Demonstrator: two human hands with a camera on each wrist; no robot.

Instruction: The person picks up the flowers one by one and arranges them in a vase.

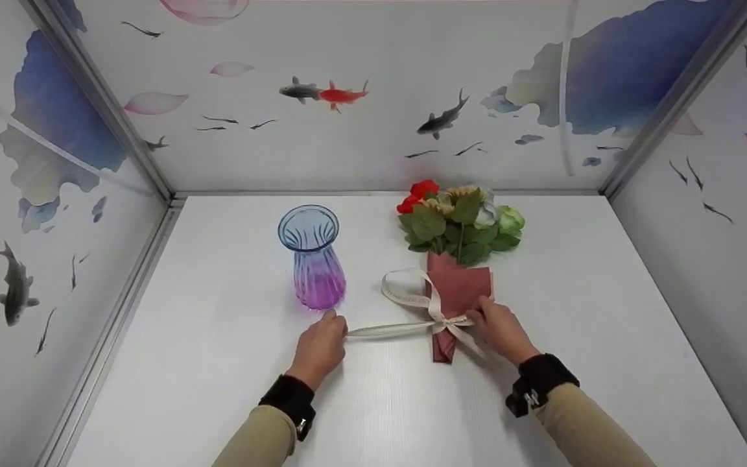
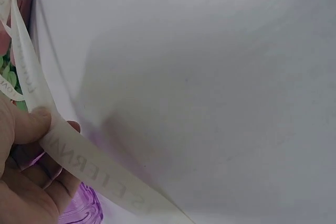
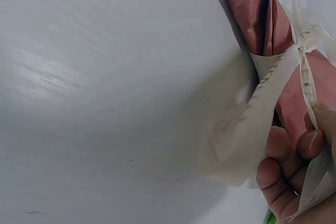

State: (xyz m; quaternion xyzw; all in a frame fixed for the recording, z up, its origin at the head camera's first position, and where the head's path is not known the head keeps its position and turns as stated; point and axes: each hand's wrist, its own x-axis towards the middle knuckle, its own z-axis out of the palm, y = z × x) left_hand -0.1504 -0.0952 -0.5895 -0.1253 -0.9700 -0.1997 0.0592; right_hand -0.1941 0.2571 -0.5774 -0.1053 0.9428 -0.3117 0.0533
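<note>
A bouquet of artificial flowers (image 1: 461,217) lies on the table, its stems wrapped in dusty-red paper (image 1: 459,288). Round the wrap runs a cream printed ribbon (image 1: 390,330), knotted at the front with one loop toward the left. My left hand (image 1: 320,347) pinches a ribbon length between thumb and fingers and holds it taut to the left; in the left wrist view the tail of the ribbon (image 2: 105,174) hangs past the fingers. Close to the knot, my right hand (image 1: 503,329) pinches another part of the ribbon (image 3: 308,85) over the paper.
A blue-to-purple glass vase (image 1: 318,269) stands upright just beyond my left hand. The white table (image 1: 218,389) is bounded by printed panels at the back (image 1: 360,149) and both sides, with metal rails along their joints.
</note>
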